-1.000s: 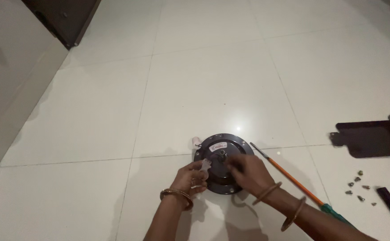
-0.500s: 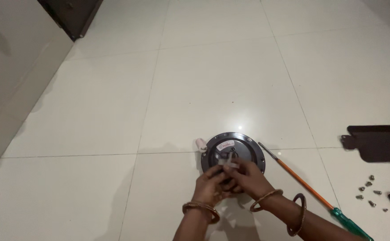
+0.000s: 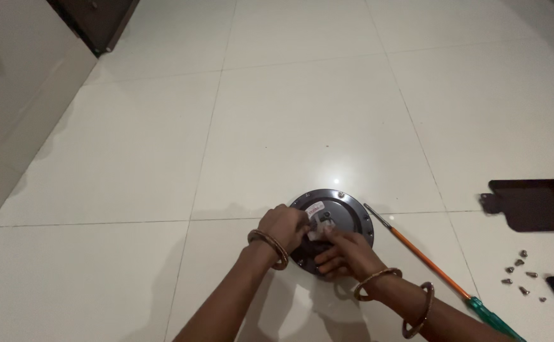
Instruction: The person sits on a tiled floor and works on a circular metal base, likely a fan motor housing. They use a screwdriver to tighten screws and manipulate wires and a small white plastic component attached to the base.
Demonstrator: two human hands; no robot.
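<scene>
- Clearly, your dark round motor housing [image 3: 340, 218] lies flat on the white tiled floor [image 3: 302, 114], right in front of you and partly under both hands.
- Judge it heavy, rigid metal with a smooth rim; it would lift best by opposite edges of the rim, not by the small white connector [image 3: 319, 229] at its centre, which looks light and easily damaged.
- Your left hand [image 3: 283, 227] is curled nearly closed, fingertips pinching at the connector.
- Your right hand [image 3: 347, 253] rests on the housing's near side, fingers loosely bent; whether it also grips the connector you cannot tell from this view.
- An orange-shafted screwdriver [image 3: 432, 266] lies just beside the housing, loose screws [image 3: 519, 275] farther right.
</scene>
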